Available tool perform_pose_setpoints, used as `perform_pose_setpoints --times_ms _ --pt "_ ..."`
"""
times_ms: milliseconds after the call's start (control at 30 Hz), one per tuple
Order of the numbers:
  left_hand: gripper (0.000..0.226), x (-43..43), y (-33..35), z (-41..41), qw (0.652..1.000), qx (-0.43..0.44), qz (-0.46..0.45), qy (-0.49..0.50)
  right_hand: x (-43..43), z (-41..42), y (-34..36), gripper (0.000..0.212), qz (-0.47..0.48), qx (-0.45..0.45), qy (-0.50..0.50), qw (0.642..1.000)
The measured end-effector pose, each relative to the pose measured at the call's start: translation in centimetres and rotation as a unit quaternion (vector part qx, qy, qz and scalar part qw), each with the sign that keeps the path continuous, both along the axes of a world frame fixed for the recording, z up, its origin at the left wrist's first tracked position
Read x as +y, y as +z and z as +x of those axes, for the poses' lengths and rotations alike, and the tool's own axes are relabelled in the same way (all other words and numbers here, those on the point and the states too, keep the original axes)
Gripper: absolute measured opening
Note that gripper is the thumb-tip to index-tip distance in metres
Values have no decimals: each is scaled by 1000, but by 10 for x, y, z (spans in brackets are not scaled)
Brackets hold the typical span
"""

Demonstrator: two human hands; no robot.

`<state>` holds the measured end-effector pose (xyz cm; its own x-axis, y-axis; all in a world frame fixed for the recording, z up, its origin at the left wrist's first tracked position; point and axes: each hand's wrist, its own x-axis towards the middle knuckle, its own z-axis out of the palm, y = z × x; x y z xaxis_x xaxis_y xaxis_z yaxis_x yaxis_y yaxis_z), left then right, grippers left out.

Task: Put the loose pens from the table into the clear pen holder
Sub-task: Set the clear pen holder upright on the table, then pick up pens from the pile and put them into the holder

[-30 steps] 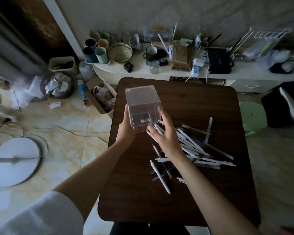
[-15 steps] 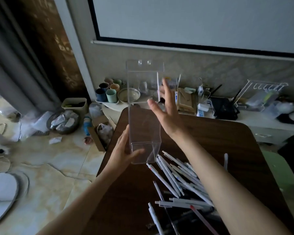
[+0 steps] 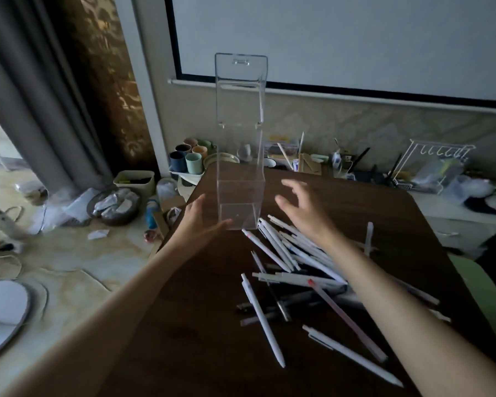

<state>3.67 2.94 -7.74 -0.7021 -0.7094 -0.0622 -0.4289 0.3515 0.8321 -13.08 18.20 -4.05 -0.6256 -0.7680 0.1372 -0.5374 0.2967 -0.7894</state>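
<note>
The tall clear pen holder point(image 3: 240, 167) stands upright on the dark wooden table point(image 3: 201, 325), with nothing visible inside it. My left hand point(image 3: 201, 222) is at its lower left, thumb touching the base, fingers spread. To the holder's right, a short gap away, my right hand point(image 3: 301, 210) hovers with fingers apart and holds nothing. A heap of several loose pens point(image 3: 295, 253), mostly white with a few dark ones, lies on the table just right of the holder and under my right forearm. One white pen point(image 3: 262, 319) lies nearer to me.
A low white shelf point(image 3: 455, 204) behind the table carries cups point(image 3: 188, 159), a bowl, boxes and a wire rack point(image 3: 435, 159). Left of the table the tiled floor holds a bin point(image 3: 135, 181), a basket of wrappers point(image 3: 113, 204) and a cardboard box. A projector screen hangs on the wall.
The holder went from being held tilted in both hands to standing upright on the table. My right hand has come off it and my left has loosened. The camera has tilted upward.
</note>
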Motion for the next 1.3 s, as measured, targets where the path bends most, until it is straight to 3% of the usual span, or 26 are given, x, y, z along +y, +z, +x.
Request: perform_pose_setpoints --times_ms 133,267,367,500,600,733,867,933,1033,1100,1200,1300 --pt "49 79 -4 51 995 -37 -55 72 85 17 -31 34 82 65 26 994" --pt "61 138 -20 68 978 -174 -104 48 154 34 -54 38 139 172 -28 975" --pt "61 150 -32 54 968 -196 -142 63 173 41 -68 35 204 222 -41 952" --pt "42 141 -36 34 974 -163 -115 107 164 48 -81 14 152 243 -77 955" --pt "28 127 -37 31 978 -160 -92 103 153 55 -79 15 103 228 -83 965" --pt "15 109 -27 42 998 4 46 53 139 74 -57 23 -35 81 -56 995" --pt "20 104 -12 49 970 182 151 56 118 83 -35 33 -71 5 -33 997" --pt "20 93 8 48 962 234 132 57 102 80 -19 30 -85 -13 -26 996" --pt "15 57 62 34 933 333 109 80 61 69 26 22 -178 -97 -15 979" --pt "12 33 104 21 921 376 69 69 28 60 58 15 -244 -99 0 965" --pt "10 9 149 -4 933 357 -15 46 -19 46 95 3 -276 -36 10 961" --pt "8 -6 146 -29 951 299 -51 66 -51 33 97 7 -233 4 -19 972"
